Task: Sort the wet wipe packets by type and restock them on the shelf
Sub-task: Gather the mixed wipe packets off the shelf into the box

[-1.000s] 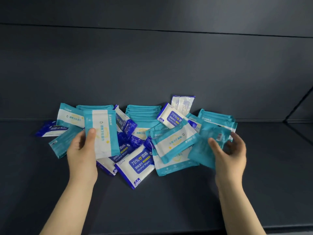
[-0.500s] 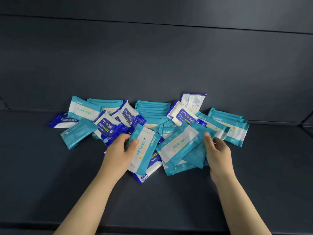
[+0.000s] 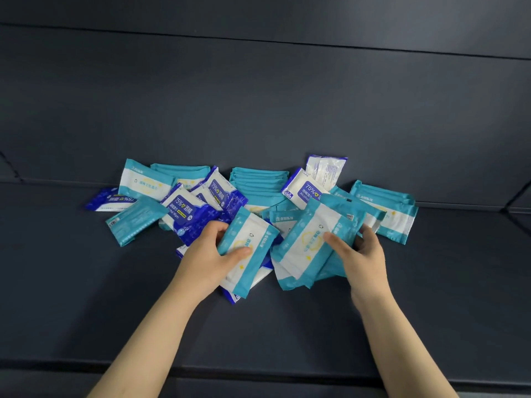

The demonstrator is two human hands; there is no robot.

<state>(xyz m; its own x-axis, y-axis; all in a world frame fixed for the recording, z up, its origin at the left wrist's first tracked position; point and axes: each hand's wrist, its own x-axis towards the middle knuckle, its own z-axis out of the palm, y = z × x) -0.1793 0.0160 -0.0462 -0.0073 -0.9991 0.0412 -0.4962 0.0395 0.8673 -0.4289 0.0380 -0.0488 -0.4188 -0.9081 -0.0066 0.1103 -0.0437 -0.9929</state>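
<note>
At six o'clock of the heap (image 3: 258, 191) my left grip (image 3: 207, 254) pinches a teal packet (image 3: 253, 239), right grip (image 3: 365, 254) another; probably limp, slippery; hold long edges.

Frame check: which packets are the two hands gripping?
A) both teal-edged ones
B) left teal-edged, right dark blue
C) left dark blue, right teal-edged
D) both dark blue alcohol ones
A: the left hand grips a teal-edged packet and the right hand grips a second teal-edged packet, while the dark blue alcohol packets lie in the pile.
</note>
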